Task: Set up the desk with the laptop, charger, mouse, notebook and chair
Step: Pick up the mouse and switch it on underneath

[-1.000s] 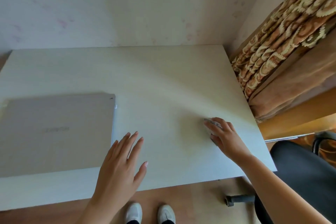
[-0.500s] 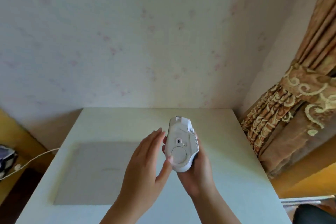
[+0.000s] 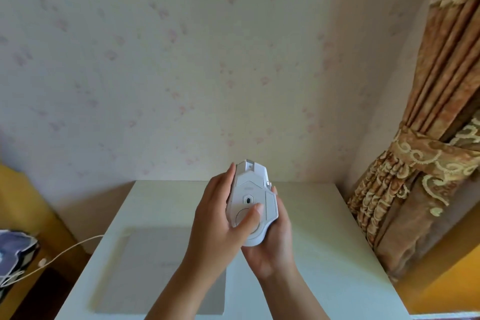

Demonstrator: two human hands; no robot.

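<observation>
A white mouse (image 3: 253, 195) is held up above the desk (image 3: 324, 254), turned so its underside faces me. My right hand (image 3: 272, 249) cups it from below and behind. My left hand (image 3: 215, 226) wraps its left side, with the thumb pressed on the round pad on the underside. A closed silver laptop (image 3: 145, 267) lies flat on the left part of the white desk, partly hidden by my left forearm. No charger brick, notebook or chair is in view.
A white cable (image 3: 65, 249) runs off the desk's left side toward a dark blue bag (image 3: 13, 249). A tied brown patterned curtain (image 3: 415, 176) hangs at the right. The papered wall (image 3: 181, 73) stands behind the desk.
My right hand lifted the mouse off the desk and turned it underside up. My left hand came in and closed on its left side. The view tilted up toward the wall.
</observation>
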